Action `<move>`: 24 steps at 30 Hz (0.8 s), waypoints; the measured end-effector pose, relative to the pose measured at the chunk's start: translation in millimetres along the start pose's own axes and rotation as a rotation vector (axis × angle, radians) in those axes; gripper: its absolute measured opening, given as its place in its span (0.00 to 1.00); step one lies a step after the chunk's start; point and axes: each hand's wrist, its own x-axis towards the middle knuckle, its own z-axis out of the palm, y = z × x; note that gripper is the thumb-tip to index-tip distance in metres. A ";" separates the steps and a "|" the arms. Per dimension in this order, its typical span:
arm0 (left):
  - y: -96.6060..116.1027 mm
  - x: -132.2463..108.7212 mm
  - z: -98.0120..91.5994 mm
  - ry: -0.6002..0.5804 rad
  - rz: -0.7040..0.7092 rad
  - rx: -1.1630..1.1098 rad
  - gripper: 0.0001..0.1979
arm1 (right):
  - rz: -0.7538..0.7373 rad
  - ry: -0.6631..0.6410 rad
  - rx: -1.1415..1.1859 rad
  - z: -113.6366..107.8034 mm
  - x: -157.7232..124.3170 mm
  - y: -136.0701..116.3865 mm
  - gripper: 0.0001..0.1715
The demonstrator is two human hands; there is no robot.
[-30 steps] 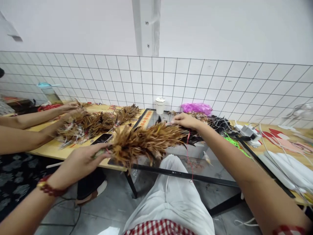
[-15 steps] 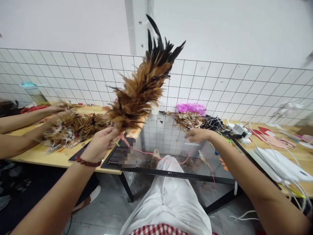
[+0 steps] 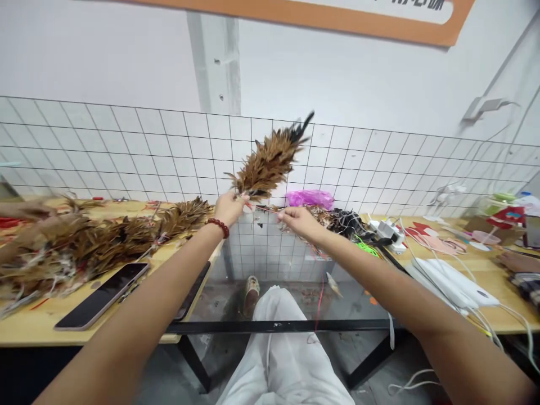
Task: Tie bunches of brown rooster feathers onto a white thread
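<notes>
My left hand (image 3: 230,209) is closed around the lower end of a brown feather duster (image 3: 270,163), which tilts up and to the right, with black feathers at its tip. My right hand (image 3: 299,219) is closed in a pinch to the right of it, thumb against finger, on a thin pink string (image 3: 266,210) that stretches between the two hands. Both arms reach out over a glass tabletop (image 3: 270,264). Beyond my right hand lies a pile of loose feathers (image 3: 323,216).
On the left wooden table are a long heap of brown feathers (image 3: 118,242), a phone (image 3: 103,295) and another person's hands (image 3: 29,214). A purple plastic bag (image 3: 310,198) rests by the wire grid. White power banks (image 3: 455,284), cables and a charger (image 3: 386,233) crowd the right.
My left hand has carried the duster farther away toward the grid. My right hand has come left, close to it, with the string now drawn between them. The view has tilted up.
</notes>
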 end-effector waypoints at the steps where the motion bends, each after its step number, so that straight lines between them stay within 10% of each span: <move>1: -0.9 7.3 1.4 0.007 0.043 0.188 0.13 | -0.077 0.065 -0.203 -13.2 4.4 -3.7 0.16; 8: 8.5 -3.4 11.0 -0.134 0.230 0.861 0.26 | -0.323 0.145 -0.942 -49.7 63.9 -55.1 0.14; 16: 27.2 -20.6 1.0 -0.279 0.832 1.176 0.25 | -0.315 0.155 -0.937 -36.8 120.7 -80.0 0.14; 24: 46.6 22.5 -25.6 -0.440 0.960 1.311 0.17 | -0.010 0.157 -0.738 -84.8 130.4 -52.8 0.10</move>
